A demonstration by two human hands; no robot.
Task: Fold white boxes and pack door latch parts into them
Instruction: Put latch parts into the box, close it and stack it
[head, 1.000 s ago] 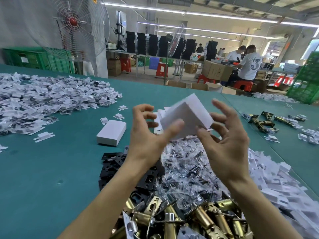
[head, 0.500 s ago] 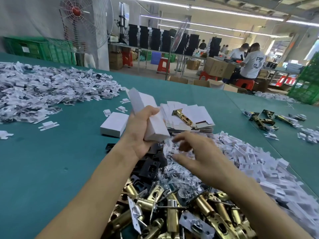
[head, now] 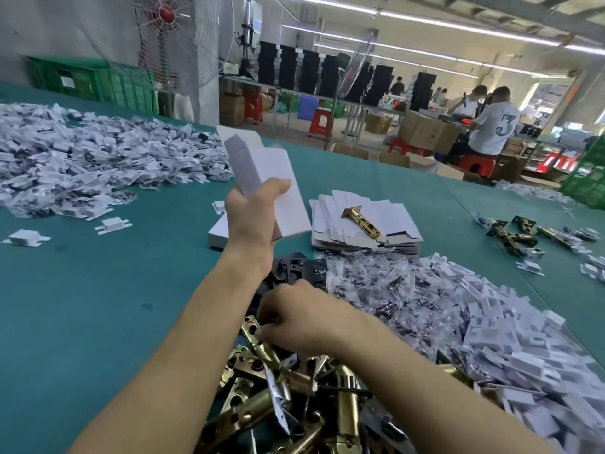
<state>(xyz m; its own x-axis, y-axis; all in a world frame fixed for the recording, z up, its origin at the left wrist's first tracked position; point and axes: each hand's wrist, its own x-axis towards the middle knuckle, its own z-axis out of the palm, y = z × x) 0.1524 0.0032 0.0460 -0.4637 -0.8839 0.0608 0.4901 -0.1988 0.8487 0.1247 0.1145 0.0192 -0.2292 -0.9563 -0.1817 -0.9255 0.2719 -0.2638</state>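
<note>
White box: tilted, gripped in left hand.
Brass latches: near pile; right hand curled onto it, hold unclear.

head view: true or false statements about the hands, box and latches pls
1. The left hand holds a white box up off the table. True.
2. The box is closed at its top end. False: its top flap stands open.
3. A brass latch lies on the stack of flat boxes. True.
4. The right hand rests on the stack. False: it is down at the latch pile, nearer the camera.
</note>
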